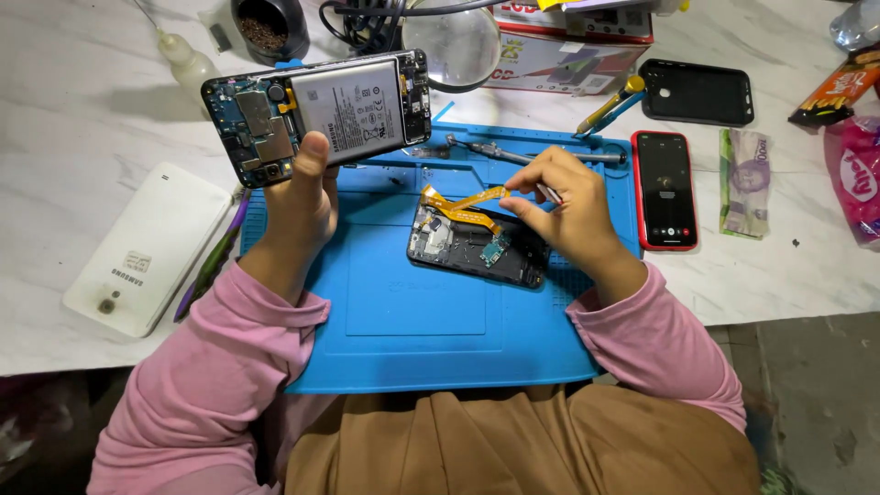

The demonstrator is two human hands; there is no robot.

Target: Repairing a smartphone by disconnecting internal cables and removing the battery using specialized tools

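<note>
Orange flex ribbon is pinched at its free end between the thumb and fingertips of the right hand, which is closed tight on it; the ribbon's other end lies curled on a dark phone frame resting on the blue work mat just below and left of that hand. A thin metal tool also seems to sit in the right hand's fingers, though it is too small to tell clearly. The left hand is raised to the left, fingers wrapped behind an opened phone with its thumb pressed on the front edge; the phone's grey battery and circuit boards face up, and it is held clear of the mat, tilted.

Beyond the right hand lies a metal tool along the mat's far edge, with yellow-and-blue tweezers further out. Right of that hand a red-cased phone lies screen up, then a folded banknote, and a black phone case beyond them. Left of the left hand a white back cover rests on the marble table, a purple tool beside it.
</note>
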